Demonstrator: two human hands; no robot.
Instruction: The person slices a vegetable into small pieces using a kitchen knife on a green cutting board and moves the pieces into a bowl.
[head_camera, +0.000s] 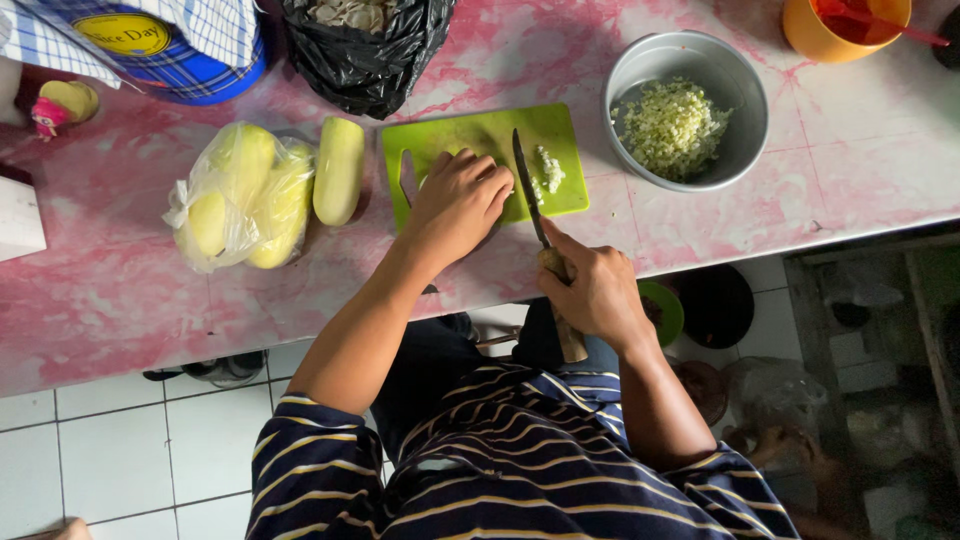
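A green cutting board (555, 130) lies on the pink marbled counter (120, 290). My left hand (458, 205) rests curled on the board, covering the piece of pale vegetable under it. My right hand (592, 288) grips the wooden handle of a knife (528, 185), its dark blade standing on the board just right of my left fingers. A small heap of chopped pale green bits (549, 168) lies on the board to the right of the blade.
A metal bowl (740, 90) of chopped vegetable stands right of the board. A peeled yellow-green vegetable (339, 170) and a clear bag (240, 195) of more lie to the left. Behind are a black bag (365, 50), a blue tin (200, 75) and an orange cup (825, 35).
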